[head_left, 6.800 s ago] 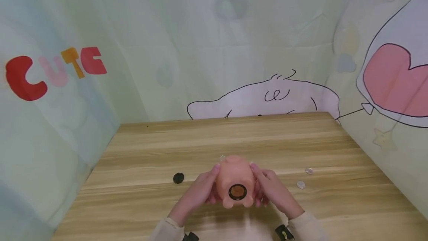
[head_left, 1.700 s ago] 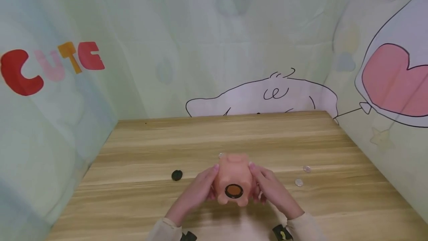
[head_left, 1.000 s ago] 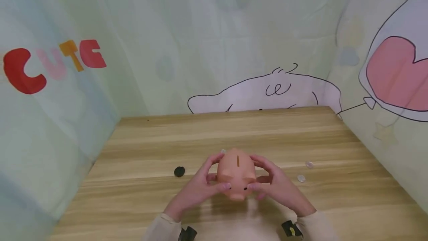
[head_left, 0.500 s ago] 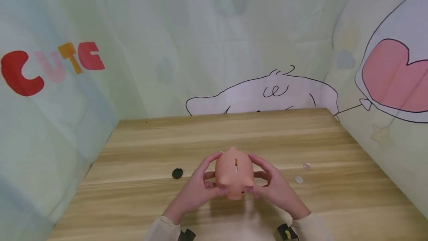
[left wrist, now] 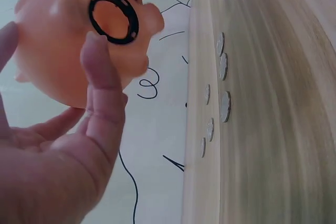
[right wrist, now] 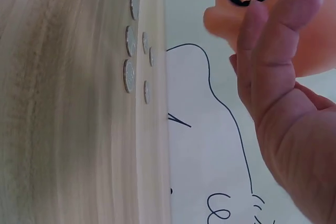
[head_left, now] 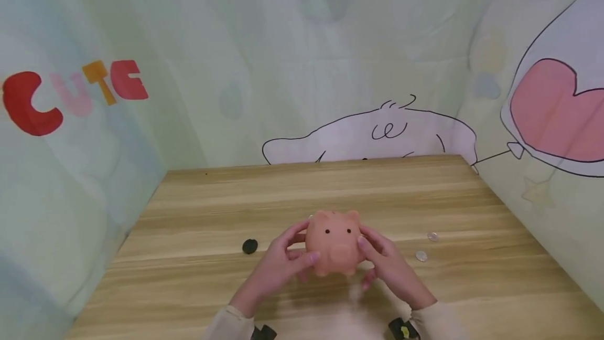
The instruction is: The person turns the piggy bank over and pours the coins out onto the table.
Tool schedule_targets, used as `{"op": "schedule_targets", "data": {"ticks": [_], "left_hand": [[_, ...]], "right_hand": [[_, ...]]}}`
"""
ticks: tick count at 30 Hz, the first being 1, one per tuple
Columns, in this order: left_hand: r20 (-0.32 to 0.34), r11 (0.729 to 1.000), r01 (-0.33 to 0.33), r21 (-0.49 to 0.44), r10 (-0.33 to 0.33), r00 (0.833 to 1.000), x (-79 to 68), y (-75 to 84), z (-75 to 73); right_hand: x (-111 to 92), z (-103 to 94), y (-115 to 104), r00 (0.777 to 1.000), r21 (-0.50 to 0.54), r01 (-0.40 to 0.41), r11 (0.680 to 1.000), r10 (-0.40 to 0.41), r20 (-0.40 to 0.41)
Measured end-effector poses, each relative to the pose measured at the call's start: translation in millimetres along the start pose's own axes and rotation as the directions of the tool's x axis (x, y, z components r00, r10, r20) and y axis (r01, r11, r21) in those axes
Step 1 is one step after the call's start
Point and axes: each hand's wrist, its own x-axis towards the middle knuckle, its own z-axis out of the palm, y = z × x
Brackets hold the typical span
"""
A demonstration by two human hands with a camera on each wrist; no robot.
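Note:
Between both hands is a pink piggy bank (head_left: 336,245), raised off the wooden table with its face turned toward me. My left hand (head_left: 273,266) holds its left side, thumb low near the cheek. On the opposite side my right hand (head_left: 391,266) holds it, thumb beside the face. In the left wrist view the belly shows a round hole with a black rim (left wrist: 132,34), and no plug sits in it. A black round plug (head_left: 250,246) lies on the table left of my left hand.
Two silver coins (head_left: 421,256) lie right of my right hand, and another coin (head_left: 311,216) peeks out behind the piggy bank. Several coins (left wrist: 225,106) show on the table (head_left: 198,203) in the left wrist view. Printed curtains (head_left: 226,67) enclose the table's back and sides.
Earlier the belly hole faced me; then the piggy bank was turned so its slotted back showed. Now it has tilted so the face looks at me. Both hands keep hold; plug and coins stay put.

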Motion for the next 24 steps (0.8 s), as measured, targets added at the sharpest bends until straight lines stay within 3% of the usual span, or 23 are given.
{"op": "schedule_targets", "data": {"ticks": [5,11,24], "left_hand": [[-0.065,0.995,0.05,0.091,-0.044,0.997,3.2,4.2,4.3],[-0.122,0.989,0.091,0.119,-0.077,0.99,4.4,3.2,6.4],[-0.066,0.972,0.129,0.197,-0.118,0.991,5.5,-1.5,3.7]], "right_hand": [[3,-3.0,-2,1.0,0.008,-0.004,1.0,0.004,-0.011],[7,3.2,-5,0.997,-0.003,-0.065,0.998,0.065,-0.053],[10,2.2,-6,0.991,-0.048,-0.136,0.99,0.136,0.0]]}}
